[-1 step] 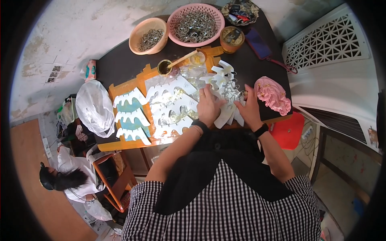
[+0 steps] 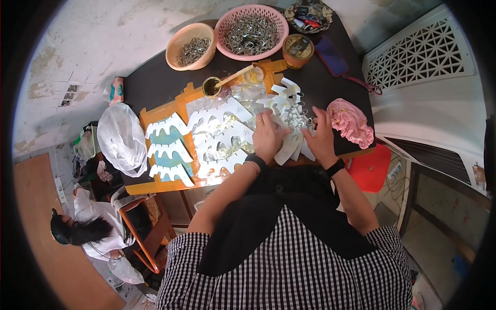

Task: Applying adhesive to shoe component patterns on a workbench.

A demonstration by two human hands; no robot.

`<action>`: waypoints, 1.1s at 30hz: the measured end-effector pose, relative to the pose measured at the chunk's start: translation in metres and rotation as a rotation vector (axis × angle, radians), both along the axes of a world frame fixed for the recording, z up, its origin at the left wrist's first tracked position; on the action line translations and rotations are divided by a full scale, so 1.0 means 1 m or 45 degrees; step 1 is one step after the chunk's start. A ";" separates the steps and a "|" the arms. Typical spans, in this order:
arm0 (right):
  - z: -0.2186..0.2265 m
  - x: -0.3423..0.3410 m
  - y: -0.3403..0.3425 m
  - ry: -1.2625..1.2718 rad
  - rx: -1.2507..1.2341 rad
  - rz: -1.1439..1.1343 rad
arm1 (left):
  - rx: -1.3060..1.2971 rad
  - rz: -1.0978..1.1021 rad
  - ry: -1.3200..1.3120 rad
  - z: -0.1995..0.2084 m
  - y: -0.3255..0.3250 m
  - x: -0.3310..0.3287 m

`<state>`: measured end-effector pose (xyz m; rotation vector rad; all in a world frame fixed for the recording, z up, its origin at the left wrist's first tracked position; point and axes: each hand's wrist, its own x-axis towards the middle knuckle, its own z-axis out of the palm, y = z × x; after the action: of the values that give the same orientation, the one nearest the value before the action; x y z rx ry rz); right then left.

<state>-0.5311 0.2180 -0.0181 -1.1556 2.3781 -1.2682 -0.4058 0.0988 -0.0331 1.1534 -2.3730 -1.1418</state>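
A pile of white cut-out pieces with metal rings among them (image 2: 295, 114) lies between my two hands at the table's right front. Over the pile's left side is my left hand (image 2: 267, 137), its fingers stretched forward and its thumb pointing across at the pieces. My right hand (image 2: 322, 137) is at the pile's right edge, thumb and fingers apart. Neither hand shows a grip on anything. Flat white strips with arched cut-outs (image 2: 223, 138) lie in rows to the left. Smaller white strips (image 2: 168, 151) rest on blue-green pieces farther left.
Behind are an orange basket (image 2: 178, 58) and a pink basket (image 2: 221, 44) of metal rings, plus a small pot (image 2: 209, 92) with a wooden-handled brush. At right lie pink cloth (image 2: 351, 123) and a dark phone case (image 2: 332, 57). Someone in white (image 2: 95, 217) is at lower left.
The fingers of my right hand have shifted very slightly at the pile's edge. Everything else looks the same.
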 end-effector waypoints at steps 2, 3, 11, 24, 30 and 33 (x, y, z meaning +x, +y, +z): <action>0.018 -0.002 -0.007 0.380 -0.074 -0.029 | -0.182 -0.106 0.059 -0.011 -0.006 0.003; 0.015 -0.003 -0.008 0.292 -0.088 0.204 | -0.363 -0.207 0.111 -0.017 -0.007 0.004; -0.015 0.006 -0.002 -0.051 0.069 0.749 | -0.381 0.027 0.039 -0.029 0.001 -0.001; -0.018 -0.004 -0.004 0.104 0.182 1.077 | -0.371 -0.008 -0.205 -0.024 -0.014 0.005; -0.013 0.001 0.002 -0.103 0.206 0.808 | -0.433 -0.021 -0.193 -0.032 -0.016 0.007; -0.023 -0.005 0.004 -0.010 0.178 0.848 | -0.445 -0.089 -0.227 -0.030 -0.018 0.003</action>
<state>-0.5360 0.2222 -0.0410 -1.6827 1.7829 -0.8561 -0.4029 0.0804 -0.0635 1.0941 -2.6278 -0.6252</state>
